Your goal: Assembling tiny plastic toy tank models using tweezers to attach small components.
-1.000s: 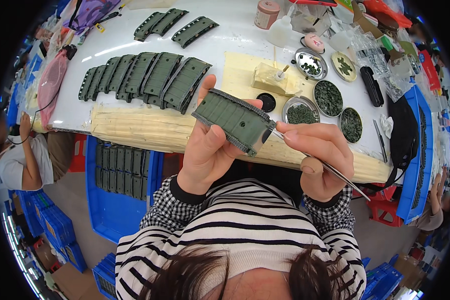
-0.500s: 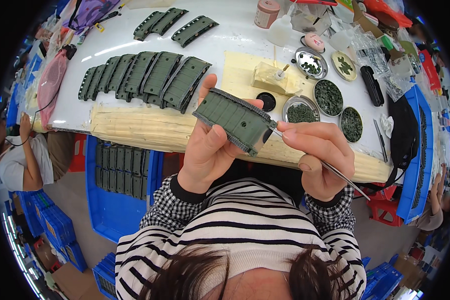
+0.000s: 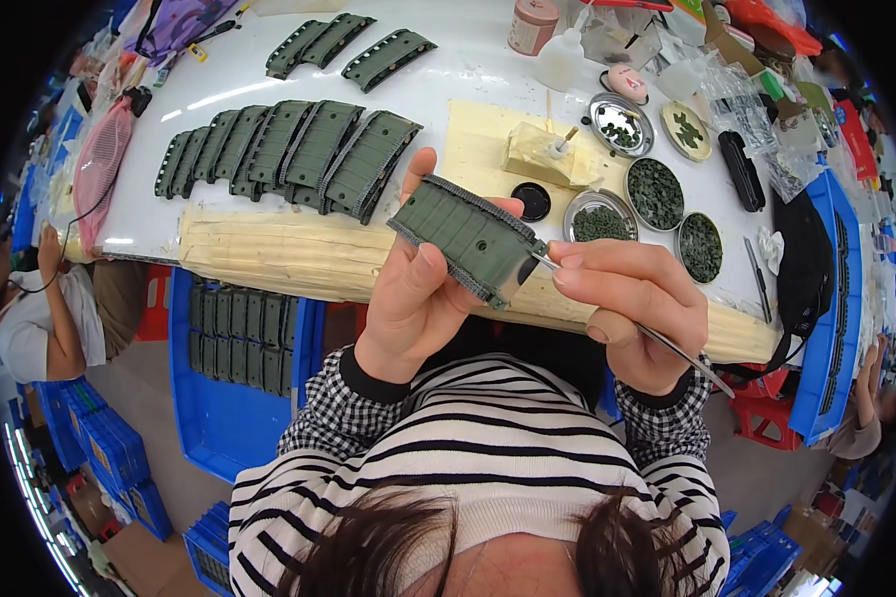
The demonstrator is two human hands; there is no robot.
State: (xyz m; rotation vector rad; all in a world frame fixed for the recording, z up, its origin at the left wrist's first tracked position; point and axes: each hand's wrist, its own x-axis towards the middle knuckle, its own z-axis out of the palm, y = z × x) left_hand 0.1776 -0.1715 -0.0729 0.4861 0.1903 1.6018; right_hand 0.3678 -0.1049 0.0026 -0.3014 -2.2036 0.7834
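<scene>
My left hand (image 3: pixel 408 308) is closed round a dark green curved plastic panel (image 3: pixel 463 239) with ridged long edges and a small hole. The panel is tilted above the table's front edge. In my right hand (image 3: pixel 642 308) is a pair of thin metal tweezers (image 3: pixel 682 360), their tips touching the panel's right end near a dark patch. Whether the tips grip a small part is too small to tell. More green panels (image 3: pixel 314 149) of the same kind lie in an overlapping row at the left of the table, and others (image 3: pixel 388 60) farther back.
At right stand round dishes (image 3: pixel 654 194) of small green pieces, a cream block (image 3: pixel 548 157) and a black cap (image 3: pixel 531 202). A black case (image 3: pixel 740 169) lies farther right. Below the table's left side, a blue bin (image 3: pixel 214 428) holds stacked panels. A person (image 3: pixel 55 308) sits at far left.
The panel has tilted slightly and shifted a little to the left at its right end. The tweezer tips stay at its right end, and both hands have barely moved.
</scene>
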